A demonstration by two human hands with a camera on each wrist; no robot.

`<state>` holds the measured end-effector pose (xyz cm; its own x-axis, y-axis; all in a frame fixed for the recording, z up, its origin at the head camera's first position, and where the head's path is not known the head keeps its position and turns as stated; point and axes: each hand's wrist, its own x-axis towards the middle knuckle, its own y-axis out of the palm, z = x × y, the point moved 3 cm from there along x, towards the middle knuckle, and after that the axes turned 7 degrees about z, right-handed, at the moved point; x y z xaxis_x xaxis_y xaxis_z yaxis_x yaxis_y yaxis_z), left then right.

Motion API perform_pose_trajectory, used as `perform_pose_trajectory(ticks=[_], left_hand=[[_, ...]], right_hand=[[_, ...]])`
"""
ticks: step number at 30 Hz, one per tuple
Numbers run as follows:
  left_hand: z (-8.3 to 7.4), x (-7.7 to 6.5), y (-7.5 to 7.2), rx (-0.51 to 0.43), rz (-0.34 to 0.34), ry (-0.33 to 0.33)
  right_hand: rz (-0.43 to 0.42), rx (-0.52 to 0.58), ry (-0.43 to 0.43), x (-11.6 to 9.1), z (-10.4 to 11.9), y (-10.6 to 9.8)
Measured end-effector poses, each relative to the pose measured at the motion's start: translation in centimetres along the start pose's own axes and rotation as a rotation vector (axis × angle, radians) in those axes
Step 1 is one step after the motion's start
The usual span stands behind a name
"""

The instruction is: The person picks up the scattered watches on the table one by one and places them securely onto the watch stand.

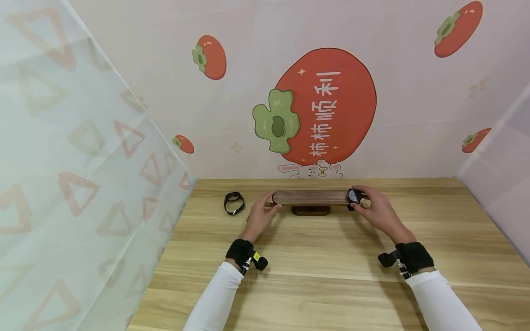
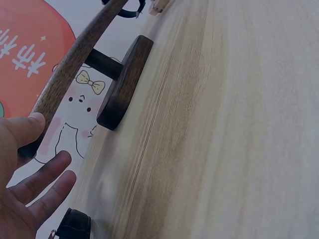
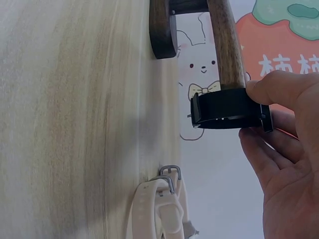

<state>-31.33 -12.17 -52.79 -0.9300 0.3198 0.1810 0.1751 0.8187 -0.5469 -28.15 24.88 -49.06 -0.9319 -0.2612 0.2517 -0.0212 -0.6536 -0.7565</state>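
A dark wooden watch stand (image 1: 310,198) has a long horizontal bar on a short post over an oval base (image 2: 127,82). My left hand (image 1: 258,218) pinches the bar's left end; its thumb lies on the wood in the left wrist view, with two fingers held off it. At the other end, my right hand (image 1: 380,212) grips a black wristwatch (image 1: 354,196) between thumb and fingers. The closed black band (image 3: 229,108) of this watch sits around the tip of the bar in the right wrist view.
Left of the stand, another black watch (image 1: 234,203) lies on the wooden table (image 1: 290,266). A watch with a pale strap (image 3: 160,209) rests near my right hand, mostly hidden in the head view. The patterned wall (image 1: 232,115) rises behind the table.
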Motion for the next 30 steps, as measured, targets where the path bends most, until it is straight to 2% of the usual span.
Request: perform_pose_trajectory(ticks=[11, 30], left_hand=[[-0.1, -0.1, 0.0, -0.007, 0.004, 0.000], [0.0, 0.0, 0.1, -0.005, 0.007, -0.013]], right_hand=[[0.055, 0.032, 0.016, 0.1, -0.2, 0.7], [0.067, 0.060, -0.004, 0.1, -0.4, 1.1]])
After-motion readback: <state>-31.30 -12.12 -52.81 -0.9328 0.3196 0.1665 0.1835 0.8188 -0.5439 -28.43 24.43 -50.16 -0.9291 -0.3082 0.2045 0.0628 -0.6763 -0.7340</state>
